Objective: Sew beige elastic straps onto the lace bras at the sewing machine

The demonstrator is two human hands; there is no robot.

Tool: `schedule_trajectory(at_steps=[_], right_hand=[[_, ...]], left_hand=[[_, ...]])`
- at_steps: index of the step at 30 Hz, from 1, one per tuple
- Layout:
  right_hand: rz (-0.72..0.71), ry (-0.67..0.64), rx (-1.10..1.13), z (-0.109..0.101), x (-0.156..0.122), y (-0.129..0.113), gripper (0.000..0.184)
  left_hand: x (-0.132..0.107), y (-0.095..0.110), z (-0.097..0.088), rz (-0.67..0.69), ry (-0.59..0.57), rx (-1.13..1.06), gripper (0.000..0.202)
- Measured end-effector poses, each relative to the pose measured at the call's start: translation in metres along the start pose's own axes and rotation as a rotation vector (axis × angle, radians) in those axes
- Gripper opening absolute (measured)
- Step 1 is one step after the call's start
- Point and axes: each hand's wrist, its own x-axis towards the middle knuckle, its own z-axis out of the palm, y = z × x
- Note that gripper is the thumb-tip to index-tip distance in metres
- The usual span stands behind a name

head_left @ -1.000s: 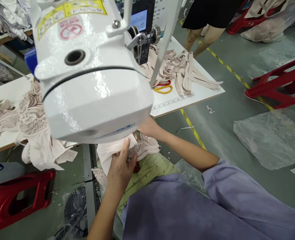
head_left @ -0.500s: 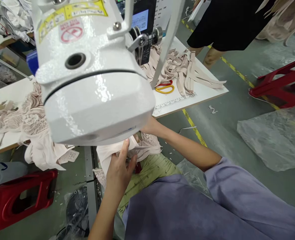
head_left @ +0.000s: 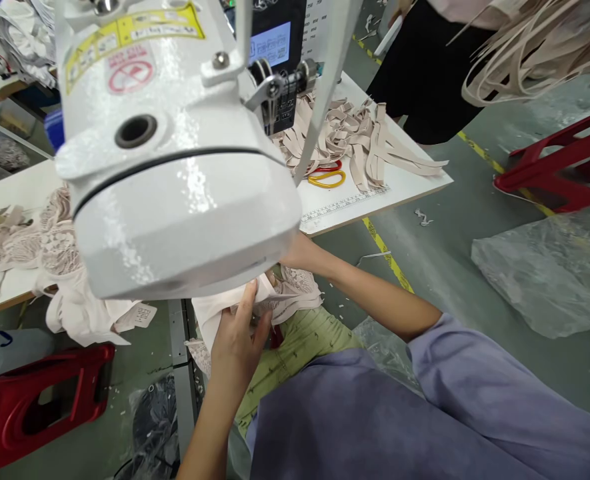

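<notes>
A white sewing machine head (head_left: 185, 213) fills the upper left and hides the stitching area beneath it. Below its front edge lies a pale pink lace bra (head_left: 295, 293), draped over my lap. My left hand (head_left: 239, 333) grips its smooth fabric, with the index finger stretched along it and the thumb apart from that finger. On the other side, my right hand (head_left: 297, 252) reaches in under the machine head by the bra's lace part. The machine covers its fingers, so their hold is hidden.
Beige fabric strips (head_left: 365, 140), yellow-handled scissors (head_left: 327, 179) and a printed ruler (head_left: 347, 205) are on the white table. More lace bras (head_left: 59, 247) are heaped at left. Red stools (head_left: 49, 407) stand on both sides. A person in a black skirt (head_left: 425, 73) is beyond the table, near hanging strips.
My view has shifted slightly, so the machine head appears a little lower and further left. The person beyond the table has moved, and the hanging strips show more. Both hands keep nearly the same place.
</notes>
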Motion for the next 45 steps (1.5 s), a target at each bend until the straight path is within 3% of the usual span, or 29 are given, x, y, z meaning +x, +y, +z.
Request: schedule_trajectory(at_steps=[6, 14, 27, 40, 45], right_hand=[[-0.029, 0.028, 0.035, 0.003, 0.001, 0.004, 0.010], [0.068, 0.252, 0.202, 0.009, -0.019, 0.007, 0.015], [0.085, 0.240, 0.172, 0.003, -0.029, 0.008, 0.028], [0.108, 0.196, 0.212, 0.003, -0.041, -0.002, 0.019], [0.192, 0.205, 0.306, 0.008, -0.046, -0.002, 0.019]], left_hand=[[-0.002, 0.000, -0.003, -0.022, 0.024, 0.038, 0.061], [-0.006, 0.001, -0.008, -0.031, 0.023, 0.100, 0.059], [0.004, 0.007, -0.006, -0.010, 0.043, 0.090, 0.058], [0.010, 0.015, -0.003, -0.029, 0.023, 0.060, 0.058], [0.006, 0.016, -0.002, -0.072, -0.002, 0.078, 0.064]])
